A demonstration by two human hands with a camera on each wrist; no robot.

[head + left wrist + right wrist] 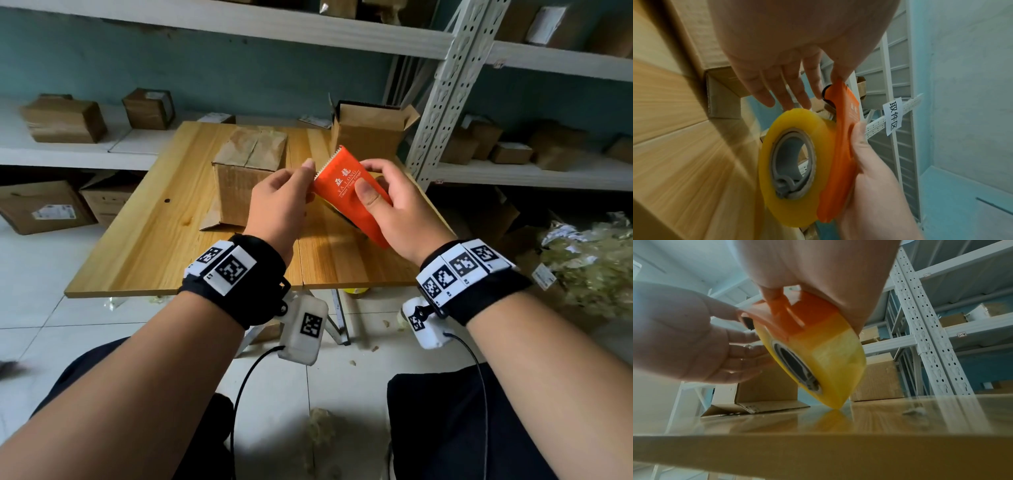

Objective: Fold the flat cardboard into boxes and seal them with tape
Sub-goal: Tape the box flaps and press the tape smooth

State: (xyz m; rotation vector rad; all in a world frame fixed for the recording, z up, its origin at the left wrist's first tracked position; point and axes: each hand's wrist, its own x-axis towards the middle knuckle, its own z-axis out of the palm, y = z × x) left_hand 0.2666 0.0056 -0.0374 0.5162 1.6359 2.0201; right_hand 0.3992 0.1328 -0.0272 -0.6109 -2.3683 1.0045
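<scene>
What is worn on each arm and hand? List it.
Both forearms are bare, with no sleeves or gloves. The left wrist and right wrist each carry a black strap set with white blocks printed with black square codes. A white camera pod with a black cable hangs under each strap.

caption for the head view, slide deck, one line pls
Right hand grips the orange tape dispenser while the left hand pinches at its serrated edge, above a box.
</scene>
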